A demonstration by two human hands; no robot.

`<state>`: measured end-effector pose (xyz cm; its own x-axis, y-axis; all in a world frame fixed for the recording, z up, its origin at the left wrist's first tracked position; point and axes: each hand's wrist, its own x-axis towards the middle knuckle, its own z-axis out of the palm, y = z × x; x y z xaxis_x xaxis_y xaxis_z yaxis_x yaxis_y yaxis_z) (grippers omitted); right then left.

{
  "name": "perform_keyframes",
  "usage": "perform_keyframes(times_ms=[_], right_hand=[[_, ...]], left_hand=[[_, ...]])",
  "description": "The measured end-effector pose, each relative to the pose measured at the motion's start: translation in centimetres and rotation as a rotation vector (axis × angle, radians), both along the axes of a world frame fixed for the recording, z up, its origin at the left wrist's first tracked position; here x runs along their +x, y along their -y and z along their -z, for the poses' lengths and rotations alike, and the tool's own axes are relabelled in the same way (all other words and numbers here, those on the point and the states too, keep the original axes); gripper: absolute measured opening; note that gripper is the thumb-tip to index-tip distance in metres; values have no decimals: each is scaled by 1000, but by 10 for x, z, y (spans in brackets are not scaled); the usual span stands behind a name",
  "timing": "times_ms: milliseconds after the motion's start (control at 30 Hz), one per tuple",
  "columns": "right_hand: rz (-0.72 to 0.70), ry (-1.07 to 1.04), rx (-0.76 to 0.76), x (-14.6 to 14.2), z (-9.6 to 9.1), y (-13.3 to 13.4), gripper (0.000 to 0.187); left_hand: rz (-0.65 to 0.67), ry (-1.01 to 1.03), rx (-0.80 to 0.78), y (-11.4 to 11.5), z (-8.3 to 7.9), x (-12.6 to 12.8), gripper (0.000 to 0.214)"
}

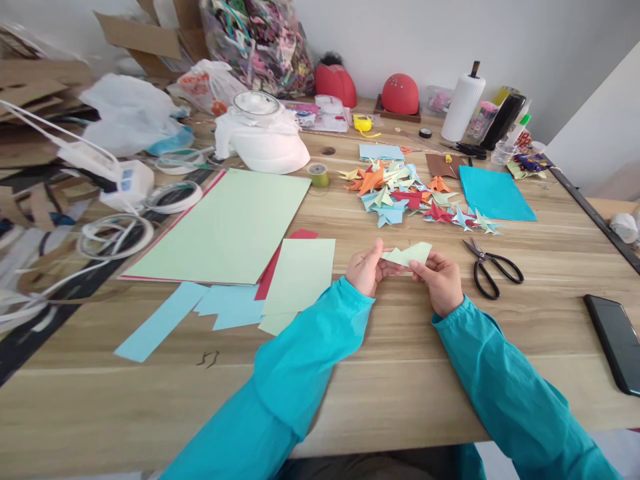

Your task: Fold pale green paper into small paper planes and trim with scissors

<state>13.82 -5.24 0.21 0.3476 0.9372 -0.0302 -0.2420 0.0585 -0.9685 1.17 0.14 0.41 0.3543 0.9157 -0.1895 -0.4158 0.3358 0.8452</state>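
Between my two hands is a folded piece of pale green paper (411,254), raised a little above the wooden table. My left hand (367,268) pinches its left end, thumb pointing up. At the right end my right hand (439,279) grips it between thumb and fingers. Beyond my hands lies a pile of folded paper cranes (407,198) in orange, red, blue and green. Black-handled scissors (487,267) rest slightly open to the right of my right hand. Left of my left hand are a pale green paper rectangle (305,273) and light blue paper pieces (160,320).
Large green sheets (230,227) lie on the left, with white cables (117,230) and a power strip (127,187) beyond. A turquoise square (495,193) sits at the back right. A phone (615,340) lies near the right edge. A thread spool (319,175) stands behind the sheets.
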Motion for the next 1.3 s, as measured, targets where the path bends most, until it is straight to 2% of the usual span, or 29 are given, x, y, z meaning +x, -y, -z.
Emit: perform_keyframes(times_ms=[233,333,400,467,600,700,800,867,900,933,1000,1100,1167,1300], right_hand=[[29,15,6,1,0,0,23],[64,-16,-4,2,0,-1,24],[76,-28,-4,3,1,-2,24],[65,-13,1,4,2,-2,24],[32,78,3,3,4,-2,28],[25,128,3,3,5,-2,33],[35,281,72,5,5,0,51],[113,506,189,7,2,1,65],[148,643,245,8,1,2,66],[164,768,286,9,-1,3,61],[148,935,322,11,-3,4,39],[81,926,283,14,-1,3,14],[40,865,215,17,4,0,12],[18,886,100,21,16,-7,13]], left_hand=[[77,41,-15,-1,2,0,62],[21,18,30,-5,2,-4,64],[-58,-62,142,-8,2,-8,56],[-106,-196,321,-12,3,-13,50],[-14,-372,635,-15,7,-18,30],[31,-400,696,-16,11,-18,19],[41,-373,702,-17,11,-17,14],[55,-360,713,-18,12,-16,13],[60,-361,725,-18,12,-16,13],[61,-366,740,-18,12,-16,13],[80,-398,778,-17,14,-15,10],[172,-496,819,-16,15,-15,7],[183,-609,905,-15,15,-16,8],[101,-923,1100,-15,16,-16,6]])
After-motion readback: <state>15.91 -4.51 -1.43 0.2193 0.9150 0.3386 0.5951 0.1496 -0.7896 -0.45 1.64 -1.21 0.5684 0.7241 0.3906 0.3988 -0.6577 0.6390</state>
